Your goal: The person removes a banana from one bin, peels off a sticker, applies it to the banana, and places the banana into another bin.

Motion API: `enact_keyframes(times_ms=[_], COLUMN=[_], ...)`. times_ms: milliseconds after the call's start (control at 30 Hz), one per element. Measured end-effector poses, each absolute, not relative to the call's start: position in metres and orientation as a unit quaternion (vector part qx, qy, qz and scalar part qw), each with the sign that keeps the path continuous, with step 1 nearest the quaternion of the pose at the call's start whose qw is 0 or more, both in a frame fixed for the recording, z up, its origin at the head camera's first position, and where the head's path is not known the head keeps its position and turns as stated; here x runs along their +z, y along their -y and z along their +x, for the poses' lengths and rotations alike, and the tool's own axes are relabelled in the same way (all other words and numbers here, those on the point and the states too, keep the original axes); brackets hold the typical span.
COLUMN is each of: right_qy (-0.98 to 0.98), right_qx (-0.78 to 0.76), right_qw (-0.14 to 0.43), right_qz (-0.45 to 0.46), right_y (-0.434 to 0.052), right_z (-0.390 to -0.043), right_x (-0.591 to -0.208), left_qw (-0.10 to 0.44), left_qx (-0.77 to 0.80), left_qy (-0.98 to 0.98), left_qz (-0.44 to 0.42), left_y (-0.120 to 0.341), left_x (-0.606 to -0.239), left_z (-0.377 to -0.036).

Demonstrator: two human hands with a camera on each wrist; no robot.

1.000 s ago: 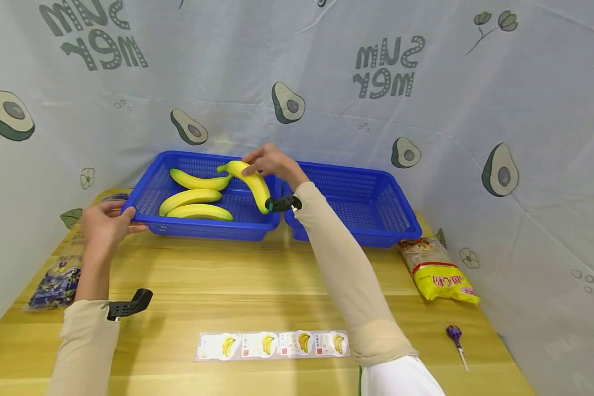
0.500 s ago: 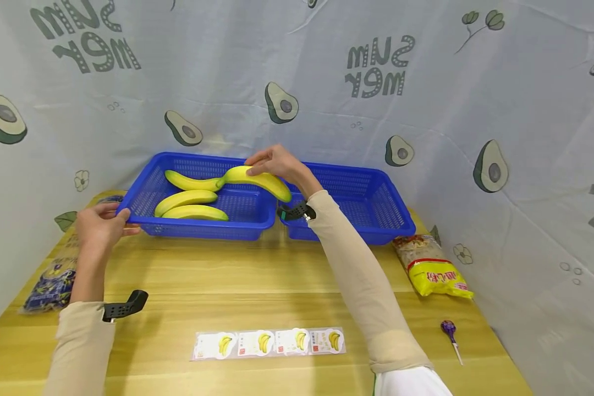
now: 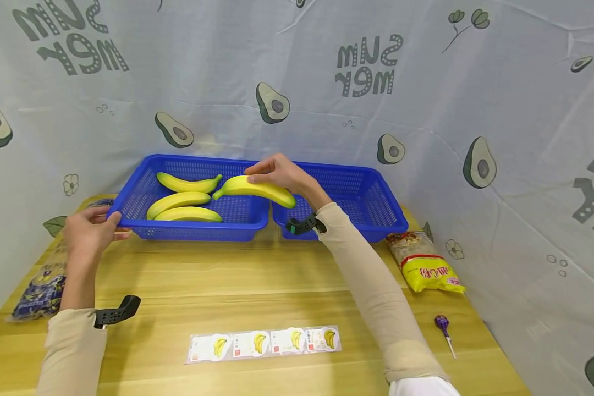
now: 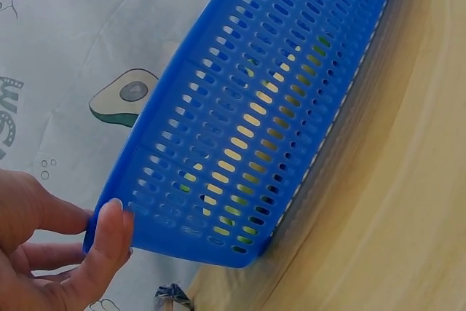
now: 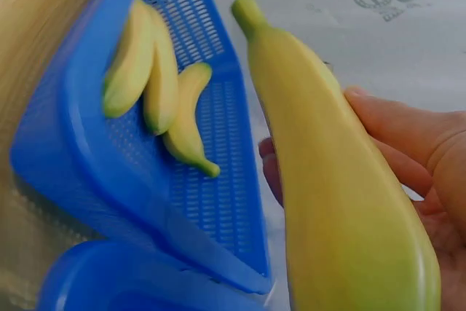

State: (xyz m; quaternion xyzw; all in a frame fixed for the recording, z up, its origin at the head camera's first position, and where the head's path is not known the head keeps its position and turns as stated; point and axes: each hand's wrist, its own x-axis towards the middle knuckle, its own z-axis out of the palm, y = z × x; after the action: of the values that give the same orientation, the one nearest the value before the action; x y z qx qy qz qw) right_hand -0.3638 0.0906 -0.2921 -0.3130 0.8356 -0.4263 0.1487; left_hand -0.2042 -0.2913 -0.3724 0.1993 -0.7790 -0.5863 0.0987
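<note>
My right hand [image 3: 277,171] grips a yellow banana [image 3: 257,188] [image 5: 331,180], held lengthwise above the gap between two blue baskets. Its stem end hangs over the left basket [image 3: 128,198], its other end over the right basket [image 3: 376,192]. Three more bananas [image 3: 183,199] [image 5: 156,85] lie in the left basket. My left hand [image 3: 86,231] [image 4: 58,249] holds that basket's front left corner [image 4: 116,231], thumb pressed on the outer wall.
A strip of banana stickers [image 3: 263,342] lies on the wooden table [image 3: 227,286] near me. A yellow snack packet [image 3: 428,264] and a purple lollipop [image 3: 443,327] lie at the right, a dark blue packet [image 3: 34,291] at the left. Avocado-print cloth walls close in behind and beside.
My right hand has lifted the banana out of the left basket and carried it rightward, turning it level over the gap between baskets. My left hand stays on the basket corner.
</note>
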Motion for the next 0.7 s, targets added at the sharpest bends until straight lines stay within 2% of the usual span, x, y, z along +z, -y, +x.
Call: enact_keyframes(times_ms=[167,433,600,700], right_qy=[-0.838,-0.836,-0.832,-0.83], right_qx=[-0.41,-0.408,-0.409,-0.411], right_qw=[0.138,0.135,0.137,0.136], right_qz=[-0.332,-0.342,-0.348,-0.353], right_y=[-0.099,-0.111,-0.116,-0.119], right_z=[-0.354,-0.339,-0.33,-0.326], right_x=[-0.294,-0.297,-0.302,-0.305], left_qw=[0.116,0.15,0.217,0.231], left_qx=[-0.557,-0.401,-0.373,-0.364], left_qy=[0.799,0.885,0.893,0.9], left_qz=[0.195,0.185,0.127,0.061], left_y=[0.289,0.279,0.26,0.245], left_x=[-0.372,-0.363,-0.358,-0.353], left_z=[-0.201,-0.197,-0.197,-0.196])
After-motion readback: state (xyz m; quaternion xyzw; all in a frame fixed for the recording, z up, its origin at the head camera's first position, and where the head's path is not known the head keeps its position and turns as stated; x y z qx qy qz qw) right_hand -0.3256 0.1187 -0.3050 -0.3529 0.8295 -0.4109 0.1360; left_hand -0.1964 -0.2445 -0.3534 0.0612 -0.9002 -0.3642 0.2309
